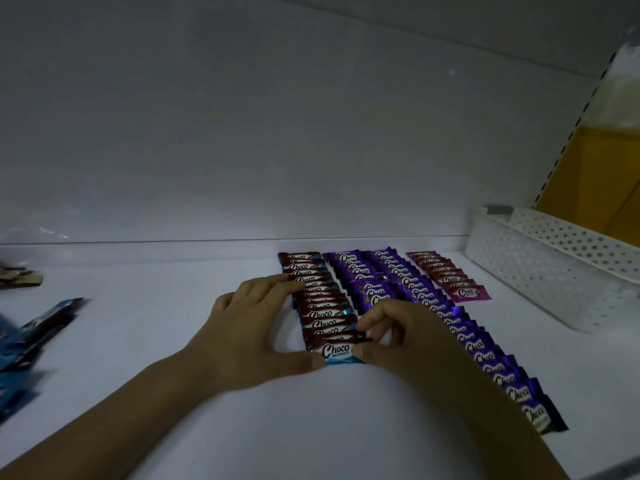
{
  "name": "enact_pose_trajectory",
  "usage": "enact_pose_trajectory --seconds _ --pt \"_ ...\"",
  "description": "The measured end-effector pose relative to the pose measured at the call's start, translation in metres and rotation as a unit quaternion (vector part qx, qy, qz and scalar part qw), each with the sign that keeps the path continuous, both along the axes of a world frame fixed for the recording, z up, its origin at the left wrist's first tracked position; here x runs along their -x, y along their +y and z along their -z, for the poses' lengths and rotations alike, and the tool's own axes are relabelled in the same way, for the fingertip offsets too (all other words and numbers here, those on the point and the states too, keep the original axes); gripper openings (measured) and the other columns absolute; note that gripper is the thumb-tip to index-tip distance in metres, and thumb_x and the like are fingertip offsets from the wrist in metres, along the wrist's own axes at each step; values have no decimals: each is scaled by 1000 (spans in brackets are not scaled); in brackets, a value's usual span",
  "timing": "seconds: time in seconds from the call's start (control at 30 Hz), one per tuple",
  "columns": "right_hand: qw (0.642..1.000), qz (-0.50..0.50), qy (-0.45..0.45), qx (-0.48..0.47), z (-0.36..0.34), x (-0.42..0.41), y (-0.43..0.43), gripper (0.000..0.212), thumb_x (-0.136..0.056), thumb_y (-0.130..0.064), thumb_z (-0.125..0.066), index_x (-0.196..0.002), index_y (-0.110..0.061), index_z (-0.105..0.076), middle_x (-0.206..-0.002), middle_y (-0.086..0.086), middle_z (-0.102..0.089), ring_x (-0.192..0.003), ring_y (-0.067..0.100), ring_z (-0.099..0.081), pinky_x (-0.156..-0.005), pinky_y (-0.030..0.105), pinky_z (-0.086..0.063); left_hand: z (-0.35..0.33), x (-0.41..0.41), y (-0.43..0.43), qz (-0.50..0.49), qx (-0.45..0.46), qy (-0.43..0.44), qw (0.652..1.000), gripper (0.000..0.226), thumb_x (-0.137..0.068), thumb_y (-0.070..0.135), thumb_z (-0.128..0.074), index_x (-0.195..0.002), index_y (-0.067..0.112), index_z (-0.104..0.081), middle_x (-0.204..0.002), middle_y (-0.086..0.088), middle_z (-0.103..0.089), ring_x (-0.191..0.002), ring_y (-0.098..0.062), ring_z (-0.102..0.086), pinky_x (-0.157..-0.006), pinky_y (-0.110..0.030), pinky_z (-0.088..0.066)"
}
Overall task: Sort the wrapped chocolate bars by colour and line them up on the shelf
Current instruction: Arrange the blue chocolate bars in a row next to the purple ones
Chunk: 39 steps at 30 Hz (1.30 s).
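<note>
Brown wrappers edged in blue make up the reference row [317, 299], laid overlapping on the white shelf [173, 341]. At its near end the front bar [337, 351] is pinched at its right edge between the thumb and curled fingers of the right hand [398, 341], evidently so that it can be squared with the bars behind. The left hand [249, 327] is spread with its fingers fairly straight, its thumb set against the bar's left corner and its fingertips along the row's left side, seemingly as a guide. Just right of the row, purple rows [360, 271] are laid, then a short pink row [446, 275]. Further right a perforated basket [554, 230] stands. Well left of the row lie blue packets [38, 330], dimly lit and possibly unsorted.
</note>
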State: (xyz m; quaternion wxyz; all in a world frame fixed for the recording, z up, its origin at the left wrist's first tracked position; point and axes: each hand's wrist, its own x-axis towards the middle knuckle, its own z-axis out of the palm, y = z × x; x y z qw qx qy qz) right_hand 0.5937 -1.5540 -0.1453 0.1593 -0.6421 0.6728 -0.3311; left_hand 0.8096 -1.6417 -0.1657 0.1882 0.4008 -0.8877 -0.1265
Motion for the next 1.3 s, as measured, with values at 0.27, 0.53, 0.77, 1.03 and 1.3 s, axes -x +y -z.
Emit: enact_pose_trajectory --seconds 0.27,0.53,0.77,1.03,1.3 --pt "1000 12 -11 16 2 1 -3 27 -65 -25 -84 -77 -32 -61 -74 -8 -62 -61 -10 -53 -56 8 -36 0 -1 -1 6 -22 -3 1000 116 -45 93 -39 -146 44 -10 -151 27 -16 -125 13 -10 -109 -29 -16" --pt "998 20 -41 52 1 -1 -3 22 -75 -21 -77 -78 -32 -59 -78 -11 -61 -68 -9 -53 -59 8 -40 -2 -2 1 15 -11 72 997 105 -56 89 -43 -146 39 -23 -145 27 -29 -131 6 -24 -114 -34 -23" --pt "984 -48 -54 163 -22 -65 -21 17 -87 -24 -64 -104 -24 -60 -103 -10 -60 -93 0 -57 -75 10 -44 -23 -14 11 -41 100 -33 994 85 -88 68 -39 -154 26 -7 -161 7 -9 -146 -8 -6 -116 -27 -4" --pt "983 -158 -89 25 -11 -209 -86 29 -96 -33 -49 -121 -19 -55 -127 4 -55 -118 22 -51 -99 31 -39 -22 -161 77 -291 110 -183 933 95 -78 83 -23 -152 32 7 -160 5 16 -146 -15 17 -119 -39 3" --pt "942 -279 183 37 28 -259 -97 45 -101 -39 -28 -145 -37 -28 -152 -7 -32 -138 16 -28 -113 38 -20 -8 -206 88 -400 -27 -91 912 117 -59 95 -28 -152 34 8 -161 -2 11 -148 -25 11 -118 -46 0"
